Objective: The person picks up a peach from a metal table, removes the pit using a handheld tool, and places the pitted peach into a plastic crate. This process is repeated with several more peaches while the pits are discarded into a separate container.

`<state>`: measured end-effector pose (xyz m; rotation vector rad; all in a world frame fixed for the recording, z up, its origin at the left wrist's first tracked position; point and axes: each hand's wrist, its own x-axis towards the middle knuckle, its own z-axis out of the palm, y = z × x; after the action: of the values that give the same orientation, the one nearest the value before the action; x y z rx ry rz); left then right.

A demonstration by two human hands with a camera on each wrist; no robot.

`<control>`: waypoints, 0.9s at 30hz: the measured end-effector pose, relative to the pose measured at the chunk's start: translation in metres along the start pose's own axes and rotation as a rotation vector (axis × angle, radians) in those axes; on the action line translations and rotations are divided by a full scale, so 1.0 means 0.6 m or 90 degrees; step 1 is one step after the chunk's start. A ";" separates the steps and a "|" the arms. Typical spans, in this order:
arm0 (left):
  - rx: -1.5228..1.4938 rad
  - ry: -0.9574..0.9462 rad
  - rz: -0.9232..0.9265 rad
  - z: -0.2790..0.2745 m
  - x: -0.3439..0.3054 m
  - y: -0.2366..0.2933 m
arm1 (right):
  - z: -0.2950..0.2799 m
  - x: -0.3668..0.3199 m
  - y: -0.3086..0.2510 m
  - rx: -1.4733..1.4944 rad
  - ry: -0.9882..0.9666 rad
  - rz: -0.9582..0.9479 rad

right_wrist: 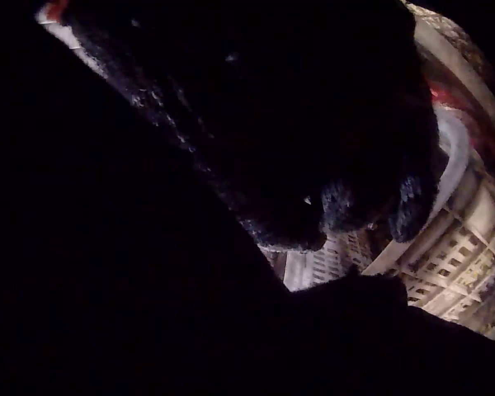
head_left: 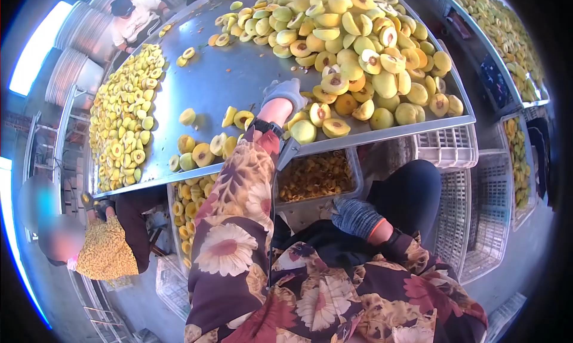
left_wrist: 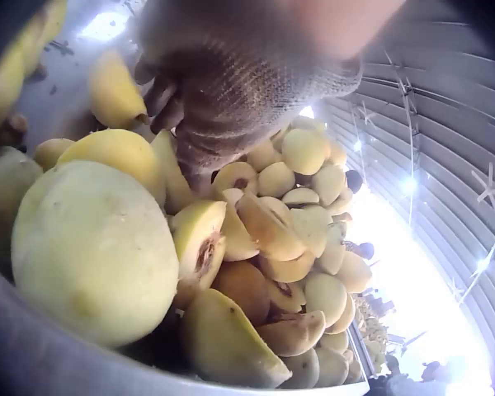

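Note:
My left hand [head_left: 284,94], in a grey knitted glove, reaches over the metal table at the near left edge of a heap of halved yellow-green stone fruit [head_left: 385,83]. In the left wrist view the gloved left hand [left_wrist: 239,99] has bent fingers [left_wrist: 167,114] close beside a fruit piece [left_wrist: 111,91]; its palm side is hidden, and I cannot tell whether it holds a piece. A large pale fruit [left_wrist: 95,252] lies nearest that camera. My right hand [head_left: 358,217], in a blue-grey glove, rests at my lap by the dark-trousered knee, its fingers relaxed and holding nothing. The right wrist view is mostly dark.
The metal table [head_left: 197,83] has a raised rim and more halves spread along its left side [head_left: 128,110]. Below its front edge stands a tub [head_left: 316,176] of brown scraps. White plastic crates [head_left: 444,146] stand at right. Another person [head_left: 110,247] sits at left, one more [head_left: 134,23] behind.

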<state>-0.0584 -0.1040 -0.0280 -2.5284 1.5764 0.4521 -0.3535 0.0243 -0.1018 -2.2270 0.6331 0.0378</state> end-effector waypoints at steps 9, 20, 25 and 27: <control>-0.283 0.073 0.116 0.016 -0.013 -0.043 | -0.009 0.005 -0.006 0.041 0.062 0.003; -1.361 0.093 0.104 0.057 -0.329 -0.014 | -0.062 0.085 -0.128 0.224 0.438 -0.172; -1.078 0.298 0.170 0.124 -0.353 -0.042 | -0.042 0.073 -0.192 0.726 0.187 0.094; -0.970 0.354 0.186 0.092 -0.395 -0.033 | -0.034 0.075 -0.198 0.739 0.178 0.080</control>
<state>-0.1480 0.1219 -0.0063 -3.6324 2.3595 1.6062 -0.2639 0.0560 -0.0148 -1.0698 0.6904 -0.4682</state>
